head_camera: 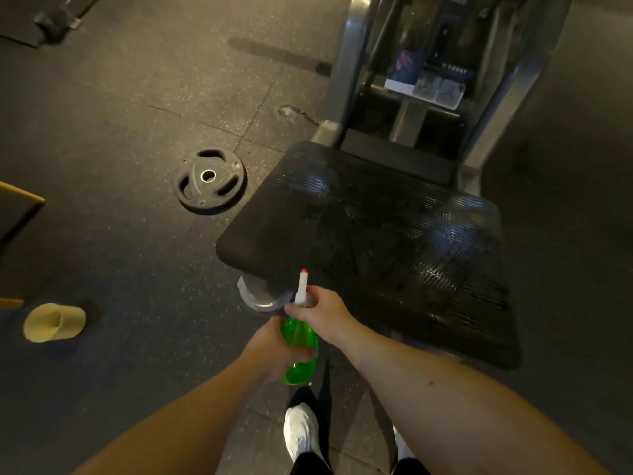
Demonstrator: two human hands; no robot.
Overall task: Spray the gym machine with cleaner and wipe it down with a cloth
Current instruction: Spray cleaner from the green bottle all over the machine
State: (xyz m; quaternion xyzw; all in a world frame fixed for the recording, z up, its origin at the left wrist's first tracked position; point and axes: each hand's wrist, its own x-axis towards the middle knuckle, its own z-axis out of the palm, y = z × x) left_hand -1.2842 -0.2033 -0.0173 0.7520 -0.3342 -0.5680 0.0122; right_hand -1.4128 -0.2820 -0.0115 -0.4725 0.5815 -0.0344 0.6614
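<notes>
Green spray bottle [299, 337], nozzle aimed at the gym machine's ribbed black footplate [376, 234]. The left hand [270, 351] curls round its body and the right hand [322, 313] wraps the white trigger head. Probably light, thin-walled, slick plastic, best gripped at the neck.

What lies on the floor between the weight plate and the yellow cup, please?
Nothing does: in the head view, only bare speckled rubber floor stretches between the weight plate and the yellow cup, which lies on its side.
</notes>
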